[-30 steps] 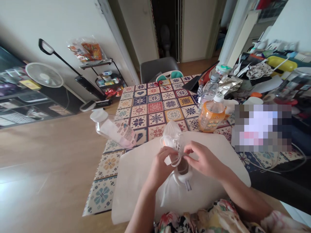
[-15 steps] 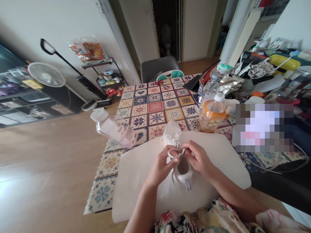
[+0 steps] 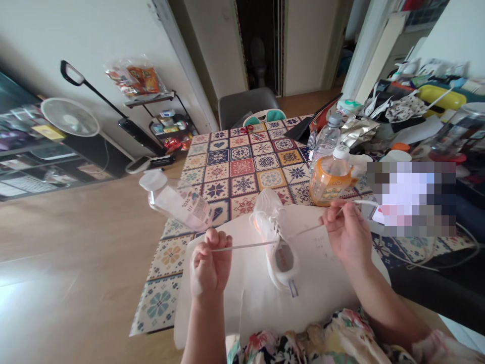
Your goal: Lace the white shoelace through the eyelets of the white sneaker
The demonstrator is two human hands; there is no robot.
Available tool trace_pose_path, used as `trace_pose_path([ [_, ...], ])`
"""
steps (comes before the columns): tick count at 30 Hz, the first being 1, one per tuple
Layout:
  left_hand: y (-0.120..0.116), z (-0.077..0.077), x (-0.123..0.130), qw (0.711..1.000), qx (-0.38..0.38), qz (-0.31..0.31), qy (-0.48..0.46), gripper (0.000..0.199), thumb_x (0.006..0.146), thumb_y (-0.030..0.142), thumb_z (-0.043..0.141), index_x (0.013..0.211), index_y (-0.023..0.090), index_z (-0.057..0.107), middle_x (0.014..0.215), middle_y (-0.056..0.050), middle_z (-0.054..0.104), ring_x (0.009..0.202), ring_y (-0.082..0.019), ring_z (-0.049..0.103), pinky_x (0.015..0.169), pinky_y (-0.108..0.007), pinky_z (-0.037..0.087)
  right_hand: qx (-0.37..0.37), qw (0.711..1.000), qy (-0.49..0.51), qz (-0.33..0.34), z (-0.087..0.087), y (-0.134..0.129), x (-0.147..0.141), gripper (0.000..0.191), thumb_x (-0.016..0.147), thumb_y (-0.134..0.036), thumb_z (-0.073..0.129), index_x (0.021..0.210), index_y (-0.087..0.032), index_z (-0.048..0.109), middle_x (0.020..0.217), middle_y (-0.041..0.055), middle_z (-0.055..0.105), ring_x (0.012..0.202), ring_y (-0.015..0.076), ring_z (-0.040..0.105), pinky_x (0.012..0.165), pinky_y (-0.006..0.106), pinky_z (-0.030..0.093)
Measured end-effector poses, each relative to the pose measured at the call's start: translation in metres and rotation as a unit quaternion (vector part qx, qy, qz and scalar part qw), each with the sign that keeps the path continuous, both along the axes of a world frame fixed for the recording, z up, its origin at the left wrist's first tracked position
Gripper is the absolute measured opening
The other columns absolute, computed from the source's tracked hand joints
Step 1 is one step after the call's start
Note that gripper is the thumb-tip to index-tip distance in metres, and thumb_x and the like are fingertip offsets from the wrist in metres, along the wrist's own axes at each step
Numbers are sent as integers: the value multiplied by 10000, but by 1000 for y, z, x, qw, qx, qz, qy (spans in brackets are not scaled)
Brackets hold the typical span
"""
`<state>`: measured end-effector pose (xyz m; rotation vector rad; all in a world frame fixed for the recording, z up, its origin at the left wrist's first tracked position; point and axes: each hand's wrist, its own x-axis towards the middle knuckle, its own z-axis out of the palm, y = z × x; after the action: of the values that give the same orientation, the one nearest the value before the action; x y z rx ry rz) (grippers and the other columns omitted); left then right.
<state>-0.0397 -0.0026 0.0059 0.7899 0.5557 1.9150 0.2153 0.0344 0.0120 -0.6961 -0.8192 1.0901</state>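
Observation:
A white shoe (image 3: 268, 212) rests on a large white sheet (image 3: 227, 273), its toe pointing away and its opening towards me. My left hand (image 3: 212, 260), left of the shoe, is closed on one end of the shoelace (image 3: 246, 246), which runs taut and nearly level from the shoe. To the right, my right hand (image 3: 346, 232) grips the other end, raised a little higher, with a loose length of lace trailing past the fingers. The two lace ends spread apart from the top of the shoe, near its opening.
A clear jar (image 3: 178, 202) leans at the table's left edge. Behind the sheet on the right are an orange-labelled bottle (image 3: 329, 177) and a clear bottle (image 3: 326, 139). Clutter and cables fill the right side. Red scissors (image 3: 250, 130) lie at the far end of the patterned tablecloth (image 3: 242, 167).
My hands have moved apart from above the shoe, left hand to the left and right hand to the right and up. The lace loops have gone and both ends are now stretched out.

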Motion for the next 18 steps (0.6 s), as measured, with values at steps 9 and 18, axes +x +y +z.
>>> trace_pose_path([
  [9,-21,6,28,947,-118,-196,228,395,655,321,863,1015,209,747,547,14,618,412,-75,489,426,-190,406,138,900,-405,82,5,-24,-13,103,907,-242,633,881,-214,730,744,26,690,644,143,605,588,259,479],
  [18,-18,12,60,933,-139,-73,322,127,663,244,823,652,177,716,550,-1,630,466,-99,530,455,-208,420,297,765,-555,138,18,-34,-21,130,938,-232,508,995,-185,615,835,75,672,739,193,617,644,301,487],
])
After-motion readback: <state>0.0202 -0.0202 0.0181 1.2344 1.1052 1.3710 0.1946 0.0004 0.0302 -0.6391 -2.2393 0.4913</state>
